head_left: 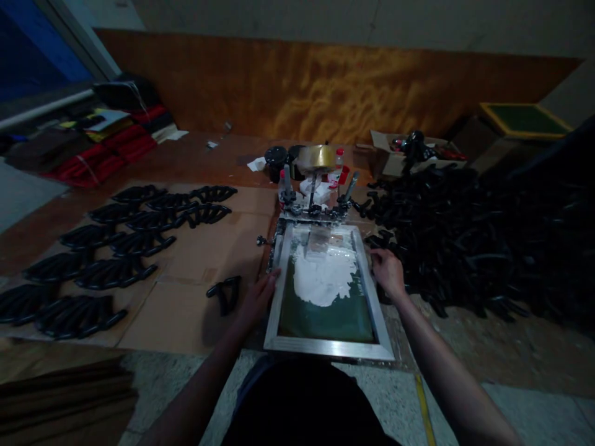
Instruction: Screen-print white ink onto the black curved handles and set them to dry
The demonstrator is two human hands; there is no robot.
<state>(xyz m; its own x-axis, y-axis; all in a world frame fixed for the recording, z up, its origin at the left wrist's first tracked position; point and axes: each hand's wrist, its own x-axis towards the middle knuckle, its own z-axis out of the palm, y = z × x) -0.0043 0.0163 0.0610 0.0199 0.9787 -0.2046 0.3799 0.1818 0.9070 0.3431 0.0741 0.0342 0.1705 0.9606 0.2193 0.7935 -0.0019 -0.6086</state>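
A silver-edged screen-printing frame (329,347) lies in front of me, with green mesh and a spread of white ink (320,279) on it. A flat squeegee blade (318,243) rests at the ink's far end. My left hand (264,294) is at the frame's left side, its fingers closed against the edge. Just off the right side is my right hand (388,271), fingers drawn together near some black parts; whatever they hold is hidden. Two or so loose black curved handles (225,294) lie left of my left hand.
Black handles in fanned rows (116,272) cover cardboard (186,297) at left. A large heap of black handles (465,241) fills the right side. Behind the frame stand a clamp (313,204), a tape roll (318,158) and dark jars (276,162). An open box (395,162) sits back right.
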